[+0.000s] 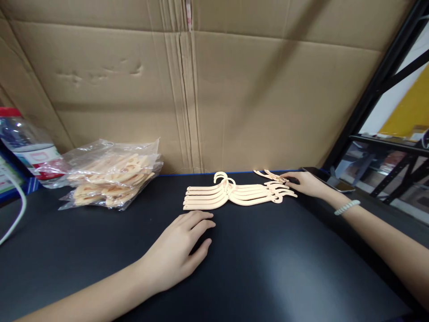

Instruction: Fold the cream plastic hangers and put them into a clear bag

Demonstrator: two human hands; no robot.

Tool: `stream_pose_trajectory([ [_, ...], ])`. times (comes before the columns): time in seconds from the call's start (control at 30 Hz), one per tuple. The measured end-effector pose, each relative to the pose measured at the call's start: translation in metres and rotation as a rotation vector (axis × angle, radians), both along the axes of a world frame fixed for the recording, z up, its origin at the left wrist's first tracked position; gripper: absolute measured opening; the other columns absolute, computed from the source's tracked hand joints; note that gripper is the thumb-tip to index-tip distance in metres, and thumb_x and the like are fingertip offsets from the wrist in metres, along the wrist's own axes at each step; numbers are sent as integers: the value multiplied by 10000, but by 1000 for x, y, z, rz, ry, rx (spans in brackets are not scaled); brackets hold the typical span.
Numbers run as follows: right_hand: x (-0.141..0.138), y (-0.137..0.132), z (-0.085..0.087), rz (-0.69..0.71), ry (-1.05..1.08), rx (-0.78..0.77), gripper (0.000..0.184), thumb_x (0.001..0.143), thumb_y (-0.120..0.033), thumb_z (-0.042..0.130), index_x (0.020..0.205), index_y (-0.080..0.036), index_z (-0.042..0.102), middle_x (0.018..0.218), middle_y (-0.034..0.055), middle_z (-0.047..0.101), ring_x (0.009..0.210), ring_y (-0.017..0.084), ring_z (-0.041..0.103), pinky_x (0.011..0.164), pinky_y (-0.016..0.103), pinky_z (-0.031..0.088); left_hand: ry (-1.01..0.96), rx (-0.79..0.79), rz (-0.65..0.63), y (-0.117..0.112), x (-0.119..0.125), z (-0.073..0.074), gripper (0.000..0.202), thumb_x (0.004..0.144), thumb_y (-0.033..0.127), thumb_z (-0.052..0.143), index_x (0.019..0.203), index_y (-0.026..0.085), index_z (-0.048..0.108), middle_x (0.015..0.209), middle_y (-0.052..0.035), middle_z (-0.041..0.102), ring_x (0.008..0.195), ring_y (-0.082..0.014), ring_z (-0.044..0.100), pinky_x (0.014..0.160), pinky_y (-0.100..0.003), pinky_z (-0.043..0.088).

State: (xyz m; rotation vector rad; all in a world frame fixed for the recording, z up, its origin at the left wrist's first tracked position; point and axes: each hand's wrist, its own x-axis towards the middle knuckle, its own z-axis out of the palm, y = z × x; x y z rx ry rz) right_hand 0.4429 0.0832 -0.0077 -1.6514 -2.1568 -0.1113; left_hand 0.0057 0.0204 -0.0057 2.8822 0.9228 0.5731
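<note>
A stack of several cream plastic hangers (231, 194) lies flat on the black table (275, 264), hooks pointing toward the cardboard wall. My right hand (305, 183) reaches to the right end of the stack, fingers stretched out and touching a loose hanger piece (272, 175) there. A pale bead bracelet (346, 207) circles that wrist. My left hand (181, 248) rests palm down on the table just in front of the stack's left end, fingers loosely spread, holding nothing.
A clear plastic bag of more cream hangers (110, 176) sits at the left. A water bottle with a red cap (28, 145) and a white cable (16, 210) are at the far left. A phone (330, 180) lies beyond my right hand. Cardboard (208, 98) walls the back; black shelving (385, 80) stands right.
</note>
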Motion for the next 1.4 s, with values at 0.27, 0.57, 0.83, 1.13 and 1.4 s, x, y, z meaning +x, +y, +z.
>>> stream_pose_trajectory([
  [0.27, -5, 2, -1, -91, 11, 61, 212, 809, -301, 554, 860, -219, 743, 888, 40, 751, 765, 239, 688, 693, 323, 501, -6, -16, 5, -2, 0, 0, 301, 901, 202, 467, 1166, 179, 609, 1244, -121, 605, 1180, -271, 555, 996, -440, 467],
  [0.57, -17, -7, 9, -284, 298, 315, 239, 782, -373, 560, 785, -178, 697, 715, 81, 713, 674, 240, 669, 649, 351, 508, -147, -51, -22, -4, -1, 4, 268, 875, 169, 495, 1116, 201, 608, 1195, -95, 625, 1160, -261, 553, 992, -431, 446],
  [0.83, -141, -47, 20, 104, 1064, -102, 329, 700, -440, 755, 822, -167, 618, 717, 61, 711, 658, 180, 678, 604, 272, 533, -627, -818, 83, -17, 17, 10, 337, 838, 305, 575, 1152, 183, 553, 1100, -97, 634, 898, -208, 645, 833, -374, 535],
  [1.13, -213, -94, 10, 385, 1016, -595, 313, 754, -418, 749, 794, -158, 579, 636, 25, 695, 569, 129, 633, 518, 212, 458, -807, -994, 37, -24, 26, 7, 209, 809, 337, 659, 744, 145, 608, 915, -45, 596, 682, -127, 583, 636, -267, 502],
  [1.4, -195, -83, 9, 512, 801, -272, 229, 853, -371, 670, 978, -188, 610, 937, 63, 701, 838, 184, 664, 739, 319, 530, -796, -902, 82, -22, 21, 7, 264, 836, 384, 644, 718, 174, 537, 751, 0, 571, 637, -121, 532, 621, -258, 455],
])
